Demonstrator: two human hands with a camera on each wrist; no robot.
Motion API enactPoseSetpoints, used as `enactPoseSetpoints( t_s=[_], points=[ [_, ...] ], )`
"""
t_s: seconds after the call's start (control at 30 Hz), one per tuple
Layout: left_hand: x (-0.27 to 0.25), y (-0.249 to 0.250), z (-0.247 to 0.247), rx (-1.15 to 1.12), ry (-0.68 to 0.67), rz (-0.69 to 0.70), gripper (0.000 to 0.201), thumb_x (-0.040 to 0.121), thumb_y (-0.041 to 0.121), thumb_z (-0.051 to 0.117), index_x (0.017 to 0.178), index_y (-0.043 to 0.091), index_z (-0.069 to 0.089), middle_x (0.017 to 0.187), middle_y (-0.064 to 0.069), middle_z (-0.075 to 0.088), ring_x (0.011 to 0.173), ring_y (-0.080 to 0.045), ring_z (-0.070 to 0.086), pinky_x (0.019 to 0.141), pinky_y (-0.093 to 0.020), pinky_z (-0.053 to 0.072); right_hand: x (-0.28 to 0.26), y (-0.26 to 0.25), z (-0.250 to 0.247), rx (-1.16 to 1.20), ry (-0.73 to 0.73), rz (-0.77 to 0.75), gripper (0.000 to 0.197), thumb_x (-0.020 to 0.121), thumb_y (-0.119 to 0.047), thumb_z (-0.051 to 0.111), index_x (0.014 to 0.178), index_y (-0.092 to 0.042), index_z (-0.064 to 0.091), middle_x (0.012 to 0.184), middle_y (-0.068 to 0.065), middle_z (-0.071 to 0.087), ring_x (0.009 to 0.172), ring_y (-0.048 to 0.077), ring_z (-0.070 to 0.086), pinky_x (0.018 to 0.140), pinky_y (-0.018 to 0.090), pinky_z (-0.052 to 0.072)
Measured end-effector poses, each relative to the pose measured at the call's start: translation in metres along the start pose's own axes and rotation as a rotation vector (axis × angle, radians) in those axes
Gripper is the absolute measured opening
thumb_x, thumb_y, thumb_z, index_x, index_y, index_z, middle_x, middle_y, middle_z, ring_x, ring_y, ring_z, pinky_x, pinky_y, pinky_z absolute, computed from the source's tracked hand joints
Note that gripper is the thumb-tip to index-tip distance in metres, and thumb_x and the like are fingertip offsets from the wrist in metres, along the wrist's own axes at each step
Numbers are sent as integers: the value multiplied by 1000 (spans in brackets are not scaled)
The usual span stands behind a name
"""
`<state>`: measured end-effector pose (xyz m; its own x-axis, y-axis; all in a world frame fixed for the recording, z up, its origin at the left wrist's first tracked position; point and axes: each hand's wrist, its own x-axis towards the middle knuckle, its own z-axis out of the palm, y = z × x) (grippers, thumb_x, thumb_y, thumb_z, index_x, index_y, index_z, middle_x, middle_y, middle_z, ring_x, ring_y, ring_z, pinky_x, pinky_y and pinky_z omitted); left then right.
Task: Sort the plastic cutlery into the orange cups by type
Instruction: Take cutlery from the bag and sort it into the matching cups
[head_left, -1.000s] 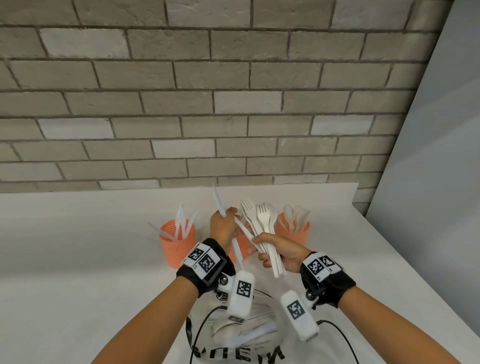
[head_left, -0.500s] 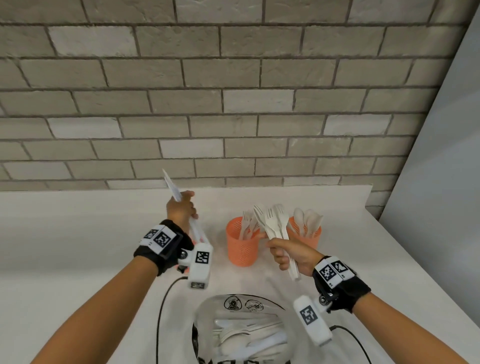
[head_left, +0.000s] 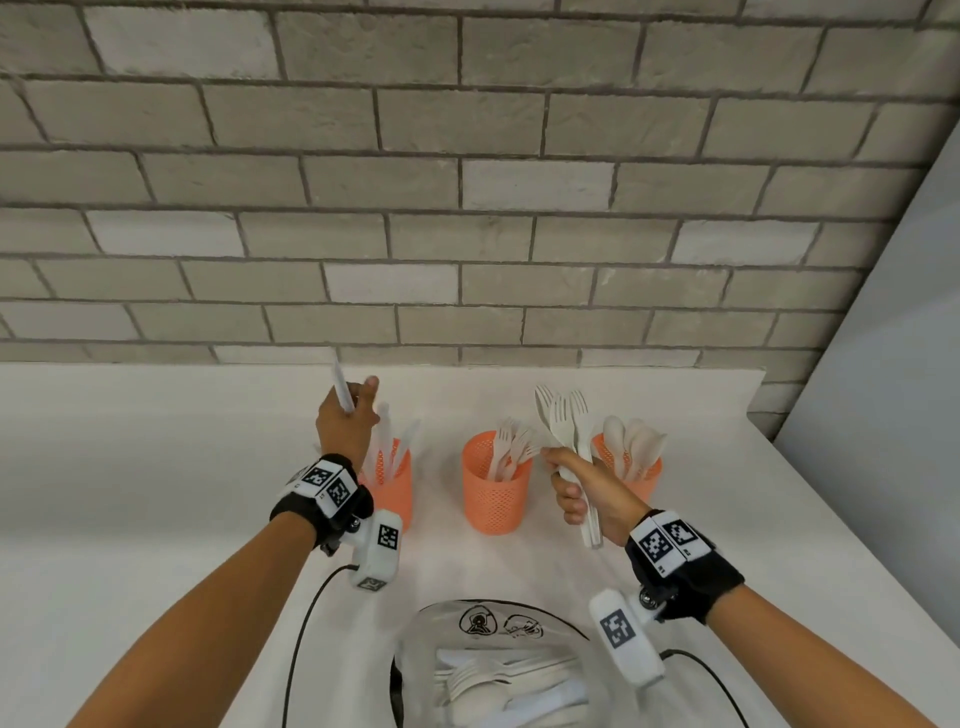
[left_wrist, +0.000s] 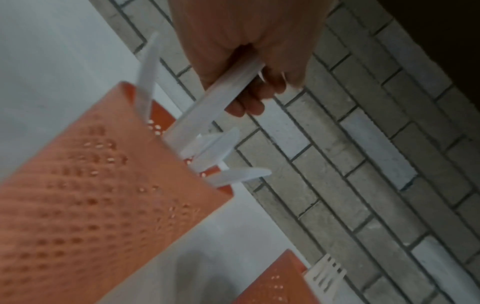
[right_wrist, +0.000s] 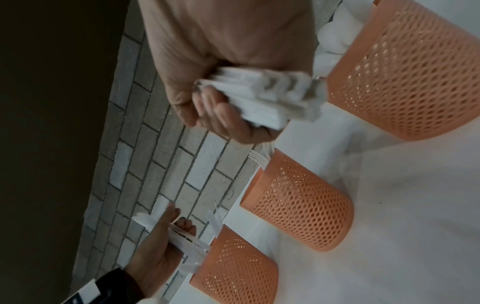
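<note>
Three orange mesh cups stand in a row near the brick wall. The left cup holds white knives, the middle cup forks, the right cup spoons. My left hand grips a white knife just above the left cup, its lower end at the rim. My right hand grips a bunch of white forks, tines up, between the middle and right cups.
A clear plastic bag with more white cutlery lies at the near edge of the white table. Black cables run from the wrist cameras across the table. A grey panel stands at the right.
My left hand has carried the knife left from the middle to above the left cup. My right hand with the forks has stayed near the middle and right cups.
</note>
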<state>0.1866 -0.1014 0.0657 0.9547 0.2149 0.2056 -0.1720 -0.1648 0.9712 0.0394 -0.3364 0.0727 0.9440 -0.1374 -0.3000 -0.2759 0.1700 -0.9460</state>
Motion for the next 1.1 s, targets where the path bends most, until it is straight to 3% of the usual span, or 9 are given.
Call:
enactPoseSetpoints(
  t_s=[0.13, 0.27, 0.37, 0.47, 0.6, 0.73, 0.8, 0.93, 1.1],
  points=[
    [-3, -16, 0, 126, -43, -6, 9, 89, 18, 59, 96, 14, 55, 79, -10, 63, 83, -26, 59, 81, -33, 46, 0, 4, 1, -4, 13, -7, 30, 92, -25, 53, 65, -17, 43, 38, -6, 32, 30, 7, 27, 35, 17, 23],
    [-6, -14, 2, 204, -56, 13, 19, 91, 15, 57, 106, 3, 59, 101, -8, 59, 93, -19, 51, 90, -32, 44, -3, 4, 2, -18, 18, -19, 20, 93, -23, 52, 76, -15, 45, 38, -6, 34, 31, 6, 30, 35, 17, 27],
    [-7, -8, 0, 307, -75, 90, 32, 90, 20, 58, 118, 3, 57, 124, -16, 52, 114, -27, 51, 97, -28, 37, -6, 4, 3, -26, 5, -26, 16, 93, -24, 53, 81, -15, 46, 39, -6, 35, 32, 6, 31, 35, 17, 28],
    [-11, 7, -1, 381, -25, 230, 38, 92, 20, 56, 124, 1, 53, 133, -18, 44, 126, -29, 42, 102, -27, 33, -10, 3, 4, -27, -13, -34, 18, 93, -25, 54, 79, -15, 49, 41, -6, 35, 32, 6, 32, 35, 18, 28],
    [-26, 39, 6, 236, -99, 289, 25, 92, 15, 54, 114, 4, 61, 122, -13, 54, 109, -22, 53, 87, -16, 39, -12, 3, 8, -30, -47, -42, 14, 93, -26, 55, 84, -14, 53, 41, -7, 37, 32, 5, 33, 35, 16, 29],
    [-52, 60, 19, 99, -320, 206, 16, 91, 7, 51, 95, 8, 66, 87, -6, 66, 76, -15, 58, 76, -26, 46, -10, 3, 16, -73, -7, -90, 17, 93, -22, 54, 78, -13, 53, 43, -5, 39, 32, 6, 34, 35, 17, 30],
    [-68, 65, 27, 108, -434, 136, 12, 90, 13, 54, 91, 11, 66, 77, 1, 64, 67, -9, 57, 66, -23, 44, -10, 3, 19, -111, 53, -128, 23, 93, -18, 53, 71, -15, 51, 47, -1, 38, 33, 6, 34, 36, 18, 29],
    [-97, 61, 47, 117, -562, 62, 14, 84, 29, 65, 81, 15, 65, 78, 1, 67, 68, -11, 60, 60, -19, 45, -10, 4, 23, -167, 122, -192, 22, 94, -17, 51, 72, -15, 51, 51, 1, 37, 33, 7, 33, 37, 19, 29],
    [-123, 58, 65, 41, -548, 6, 19, 80, 34, 70, 83, 16, 63, 75, 4, 63, 70, -14, 58, 55, -18, 41, -14, 9, 25, -239, 168, -264, 16, 95, -17, 48, 81, -11, 53, 50, 1, 43, 32, 8, 37, 34, 18, 31]
  ],
)
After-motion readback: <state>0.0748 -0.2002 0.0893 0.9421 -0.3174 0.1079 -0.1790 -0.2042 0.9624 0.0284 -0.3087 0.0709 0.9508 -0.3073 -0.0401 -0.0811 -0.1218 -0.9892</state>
